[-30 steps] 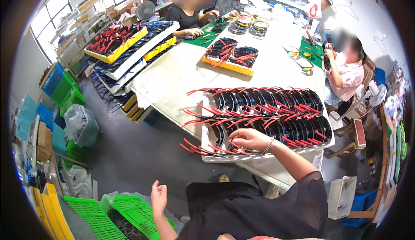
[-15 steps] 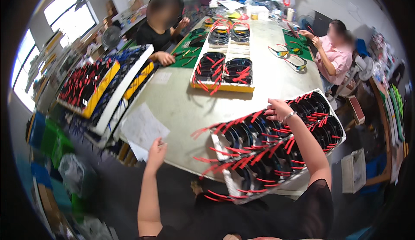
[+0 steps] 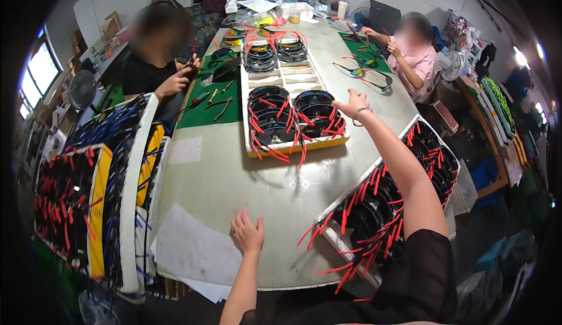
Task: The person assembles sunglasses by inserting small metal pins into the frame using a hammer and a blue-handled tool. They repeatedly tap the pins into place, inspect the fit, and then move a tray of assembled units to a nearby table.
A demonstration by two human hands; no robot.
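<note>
My right hand reaches forward to the right edge of a white foam tray in the middle of the table, fingers apart. I cannot tell whether it touches the tray. Sports glasses with black frames and red temple tips stand in rows in this tray's near part. Over the table, beside the right edge of a paper sheet, my left hand is open with nothing in it. Under my right forearm, a second foam tray holds rows of glasses with red tips, tilted across the table's right edge.
Tilted trays of glasses stand at the left. A person in black works by a green mat with pliers. Across the table, a person in pink handles glasses. Loose mirrored glasses lie nearby.
My right hand has gone from over the right tray to the middle tray's edge. My left hand has moved right, past the paper. The view has shifted; the left co-worker's hand has lifted off the mat.
</note>
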